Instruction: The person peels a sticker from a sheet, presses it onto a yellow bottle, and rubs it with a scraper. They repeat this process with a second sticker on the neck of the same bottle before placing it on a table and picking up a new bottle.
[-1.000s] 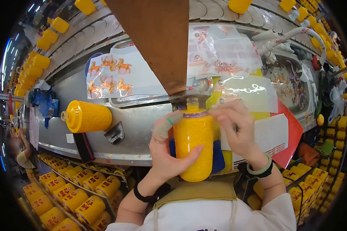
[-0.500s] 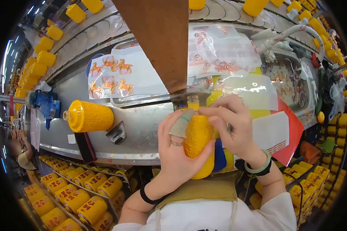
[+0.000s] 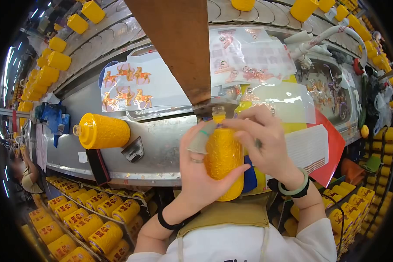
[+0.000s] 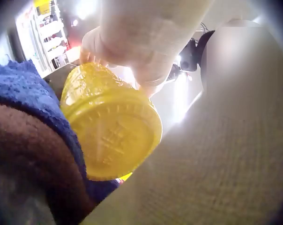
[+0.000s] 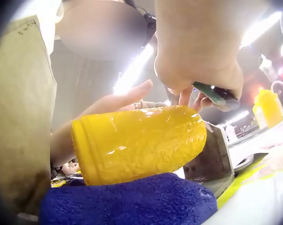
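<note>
A yellow embossed bottle (image 3: 225, 157) with a clear glass neck lies with its base toward the person. My left hand (image 3: 196, 174) grips its side; a grey cloth cover with a green band wraps one finger, which presses on the shoulder. At the bottle's shoulder, beside a bit of purple patterned band (image 3: 219, 125), are the fingertips of my right hand (image 3: 264, 142). Tucked in the curled right fingers is a small dark green piece (image 5: 209, 93), its kind hidden by the hand. Under the bottle is a blue towel (image 5: 127, 204), and its moulded base faces the left wrist view.
Another yellow bottle (image 3: 105, 131) lies at left near a dark scraper-like piece (image 3: 133, 149). Decal sheets (image 3: 161, 87) lie behind, and a water tray (image 3: 332, 96) stands at right. A brown post (image 3: 174, 48) rises ahead. Crates of decorated bottles (image 3: 105, 236) flank the person.
The left hand has shifted right and farther round the bottle, its covered finger now over the shoulder. The purple band, plain to see earlier, is mostly covered. The right fingertips have moved inward along the shoulder.
</note>
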Motion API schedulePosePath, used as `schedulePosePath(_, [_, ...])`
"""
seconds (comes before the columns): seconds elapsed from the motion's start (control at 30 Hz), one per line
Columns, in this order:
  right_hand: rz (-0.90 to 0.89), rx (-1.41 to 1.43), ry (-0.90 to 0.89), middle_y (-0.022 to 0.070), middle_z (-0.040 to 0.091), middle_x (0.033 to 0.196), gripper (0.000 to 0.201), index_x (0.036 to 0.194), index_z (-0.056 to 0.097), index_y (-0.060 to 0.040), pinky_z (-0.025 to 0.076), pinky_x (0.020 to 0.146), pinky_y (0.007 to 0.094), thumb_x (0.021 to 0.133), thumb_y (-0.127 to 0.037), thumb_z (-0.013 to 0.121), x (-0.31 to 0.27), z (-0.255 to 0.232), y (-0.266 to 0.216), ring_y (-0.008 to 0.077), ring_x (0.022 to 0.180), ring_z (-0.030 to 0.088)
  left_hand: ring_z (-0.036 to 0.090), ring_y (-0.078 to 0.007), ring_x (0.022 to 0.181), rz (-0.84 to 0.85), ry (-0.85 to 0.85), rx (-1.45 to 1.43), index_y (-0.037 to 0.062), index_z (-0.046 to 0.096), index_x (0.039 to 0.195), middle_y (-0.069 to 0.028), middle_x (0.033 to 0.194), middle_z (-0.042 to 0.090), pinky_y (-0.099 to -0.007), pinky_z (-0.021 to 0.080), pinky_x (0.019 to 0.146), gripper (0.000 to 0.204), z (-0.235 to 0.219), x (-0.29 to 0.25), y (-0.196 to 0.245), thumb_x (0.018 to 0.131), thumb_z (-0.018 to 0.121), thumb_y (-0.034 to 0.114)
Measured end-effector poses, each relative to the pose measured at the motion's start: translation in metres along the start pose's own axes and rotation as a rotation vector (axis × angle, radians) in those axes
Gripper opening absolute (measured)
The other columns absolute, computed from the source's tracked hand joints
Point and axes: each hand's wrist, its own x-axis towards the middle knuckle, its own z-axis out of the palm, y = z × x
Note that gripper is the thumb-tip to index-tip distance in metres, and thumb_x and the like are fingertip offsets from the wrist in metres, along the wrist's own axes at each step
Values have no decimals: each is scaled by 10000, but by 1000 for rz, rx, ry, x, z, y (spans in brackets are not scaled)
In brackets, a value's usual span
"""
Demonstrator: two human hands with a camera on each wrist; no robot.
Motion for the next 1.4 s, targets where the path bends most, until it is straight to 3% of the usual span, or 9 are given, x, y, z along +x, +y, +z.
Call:
schedulePosePath(0.33, [-12, -36, 38, 109, 684, 906, 146, 1013, 807, -60, 491, 766, 376, 891, -122, 756, -7, -4, 11, 280, 855, 619, 555, -331, 1320, 90, 5, 83, -7, 521, 1423, -184, 1452, 525, -436, 460, 1109, 763, -1, -2, -15, 758, 880, 97])
schedulePosePath(0.4, [1, -94, 29, 110, 675, 892, 136, 1003, 805, -58, 490, 763, 374, 890, -114, 753, -9, -12, 16, 282, 859, 618, 520, -318, 1375, -159, -58, -542, -1, 463, 1477, -181, 1481, 513, -442, 424, 1163, 778, -3, -8, -37, 792, 828, 56])
schedulePosePath(0.43, [21, -90, 49, 112, 667, 881, 127, 996, 803, -59, 491, 759, 375, 891, -106, 749, -9, -15, 18, 284, 852, 617, 520, -318, 1375, -159, -59, -541, -1, 463, 1477, -181, 1481, 513, -442, 424, 1163, 778, -7, -8, -40, 792, 828, 56])
schedulePosePath(0.77, [-6, 4, -9, 117, 664, 947, 145, 1025, 804, -77, 506, 709, 372, 912, -157, 759, 5, 5, -7, 278, 811, 625, 522, -338, 1330, 89, 19, 199, -24, 489, 1450, -213, 1425, 504, -436, 417, 1120, 823, 8, 1, 5, 741, 884, 114])
schedulePosePath(1.0, [10, -158, 49, 118, 660, 933, 113, 969, 788, -55, 507, 715, 372, 897, -139, 767, -6, -15, -1, 284, 836, 628, 521, -345, 1338, 78, -82, 170, -28, 462, 1460, -220, 1471, 473, -455, 483, 1066, 818, -12, -2, -11, 762, 870, 93])
schedulePosePath(1.1, [83, -106, 82, 123, 664, 927, 109, 954, 767, -32, 507, 737, 367, 907, -129, 754, -8, -25, -6, 289, 851, 634, 444, -338, 1446, -234, -101, -725, 6, 330, 1557, -198, 1519, 453, -530, 434, 1152, 901, -8, -10, -57, 800, 814, 69])
schedulePosePath(1.2, [82, -45, 106, 123, 666, 931, 112, 968, 757, -21, 507, 747, 363, 925, -122, 735, -9, -19, -6, 290, 844, 634, 435, -334, 1455, -165, -138, -565, 0, 330, 1561, -205, 1546, 430, -524, 412, 1171, 912, -16, -14, -58, 799, 824, 79])
schedulePosePath(1.27, [84, -16, 75, 123, 668, 937, 117, 989, 754, -20, 507, 749, 363, 931, -118, 729, -13, -14, -6, 289, 840, 633, 479, -316, 1415, 29, -59, -89, -13, 379, 1538, -200, 1524, 469, -487, 401, 1177, 900, -22, -7, -33, 788, 858, 119])
schedulePosePath(1.4, [227, 55, 17, 120, 677, 958, 143, 1049, 748, -19, 509, 754, 367, 939, -104, 714, -11, -10, -22, 282, 837, 634, 496, -365, 1387, 29, -37, -86, -13, 544, 1428, -189, 1429, 559, -448, 422, 1141, 781, -8, 3, -14, 767, 911, 184])
